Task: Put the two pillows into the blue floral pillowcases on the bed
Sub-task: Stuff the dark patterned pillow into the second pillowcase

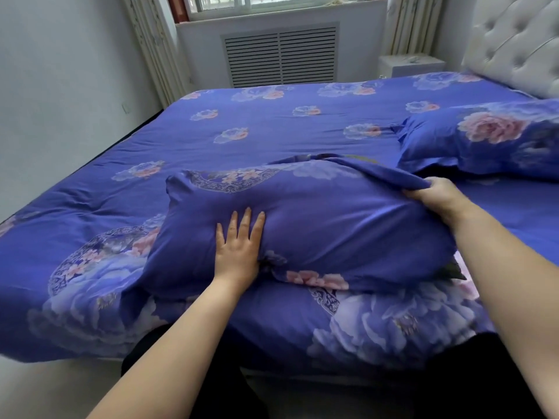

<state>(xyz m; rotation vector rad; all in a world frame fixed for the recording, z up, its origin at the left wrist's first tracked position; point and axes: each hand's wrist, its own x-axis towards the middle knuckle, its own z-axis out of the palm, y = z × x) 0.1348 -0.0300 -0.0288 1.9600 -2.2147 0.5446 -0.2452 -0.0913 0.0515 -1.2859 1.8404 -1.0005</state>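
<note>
A plump pillow in a blue floral pillowcase (332, 219) lies across the near side of the bed (242, 122). My left hand (239, 246) rests flat on its front face, fingers spread. My right hand (438, 198) pinches the right end of the pillowcase, bunching the fabric and lifting it a little. A second pillow in a matching blue floral pillowcase (484, 140) lies at the right near the headboard, apart from both hands. The pillow inside the near case is hidden by the cloth.
The bed carries a blue floral cover that hangs over the near edge (90, 328). A tufted white headboard (514, 40) stands at the right, a white nightstand (411, 65) beside it. A radiator grille (281, 55) and window are beyond. A grey wall borders the left.
</note>
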